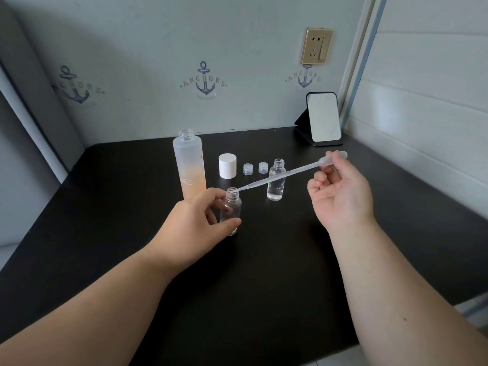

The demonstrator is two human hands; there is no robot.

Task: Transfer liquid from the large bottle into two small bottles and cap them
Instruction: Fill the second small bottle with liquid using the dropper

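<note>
Holding a small clear bottle [230, 211] upright on the black table [264, 286] at the middle of the frame, the left hand [195, 228] wraps thumb and fingers around its body. The bottle is uncapped and looks nearly empty. The right hand [340, 191], to the right of center, pinches the bulb of a clear plastic dropper [280, 176] between thumb and fingertips; the dropper slants down to the left, with its tip resting in the bottle's open neck. Just behind, a second small bottle [276, 180] stands uncapped, partly filled with clear liquid. To the left of center stands the tall frosted bottle [189, 165], open at the top, its lower part tinted peach-orange with liquid. Between the tall and second bottles sit a white cap [227, 165] and two small clear caps [254, 168], side by side. A small mirror [323, 117] leans in the upper right, below a wall socket [316, 46].
</note>
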